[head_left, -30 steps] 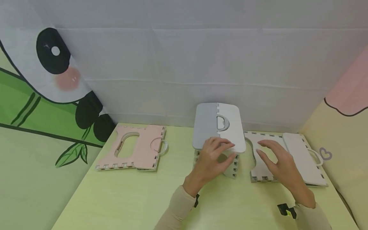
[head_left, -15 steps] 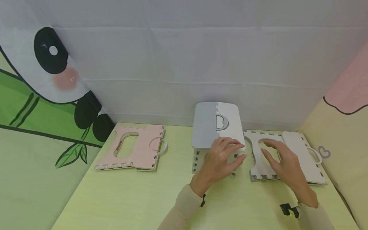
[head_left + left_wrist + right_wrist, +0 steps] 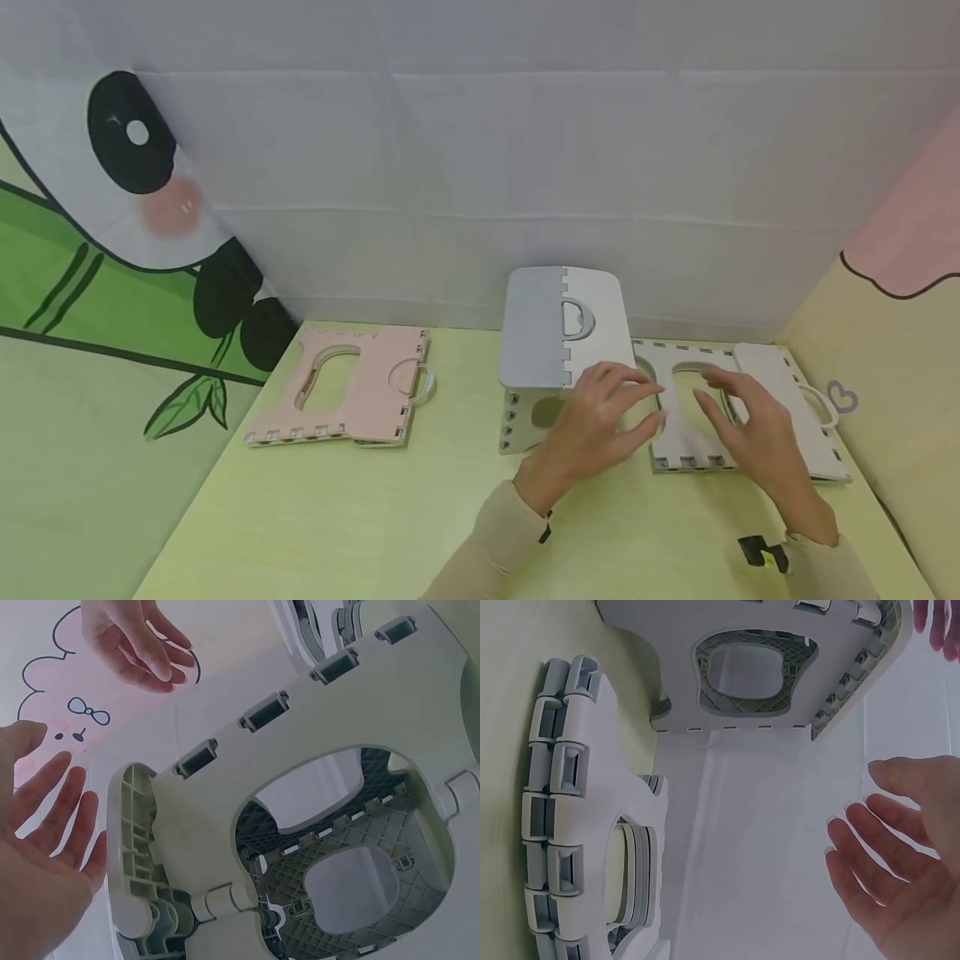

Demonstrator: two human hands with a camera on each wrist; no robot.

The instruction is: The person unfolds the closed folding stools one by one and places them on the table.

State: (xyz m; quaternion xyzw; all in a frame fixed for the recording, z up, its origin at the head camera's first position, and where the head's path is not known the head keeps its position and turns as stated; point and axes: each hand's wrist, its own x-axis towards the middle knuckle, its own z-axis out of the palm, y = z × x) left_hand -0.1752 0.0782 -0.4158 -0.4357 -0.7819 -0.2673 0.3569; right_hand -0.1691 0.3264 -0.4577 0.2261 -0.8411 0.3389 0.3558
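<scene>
A folding step stool (image 3: 532, 333) stands unfolded near the back wall, its top half grey and half white with a handle in the middle. My left hand (image 3: 600, 429) is in front of its near right corner, fingers loosely bent and holding nothing. In the left wrist view the fingers (image 3: 64, 814) show apart from the stool's ribbed edge. To the right lies a folded white stool (image 3: 701, 442), flat on the table. My right hand (image 3: 761, 433) hovers above it with thumb and fingers spread, and the right wrist view shows that hand (image 3: 900, 855) holding nothing.
A folded pink stool (image 3: 378, 383) lies flat on the left side of the pale yellow-green table (image 3: 337, 517). Behind the table hangs a white cloth wall (image 3: 450, 167). Printed panels (image 3: 75, 400) bound the left and right sides.
My left hand has moved right, from in front of the standing stool's middle to its right corner. My right hand has shifted slightly right over the folded white stool. The stools keep their places.
</scene>
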